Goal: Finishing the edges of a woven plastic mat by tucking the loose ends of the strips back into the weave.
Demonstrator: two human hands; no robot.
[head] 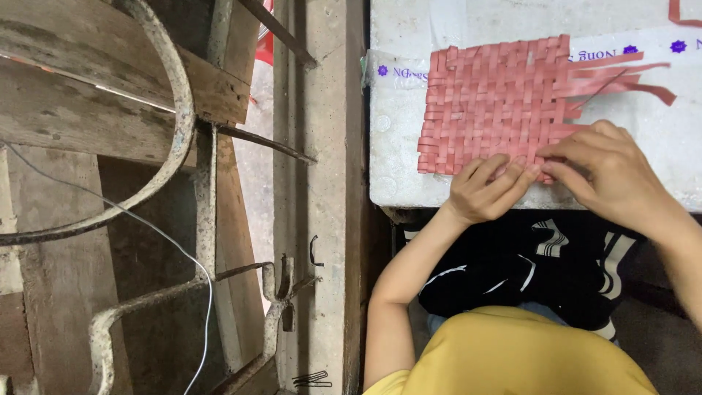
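A flat mat woven from pink-red strips (497, 99) lies on a white board (398, 168). Several loose strip ends (621, 77) stick out from its right side. My left hand (486, 192) rests on the mat's near edge, fingers bent and pressing on the weave. My right hand (610, 172) is beside it at the near right corner, its fingertips pinching a strip where the two hands meet. A thin dark stick lies slanted across the loose ends.
A concrete ledge (329, 183) runs along the board's left side. Left of it are rusty curved metal bars (175, 124), wooden planks and a thin wire (146, 227). A black garment with white stripes (526, 271) lies below the board on my lap.
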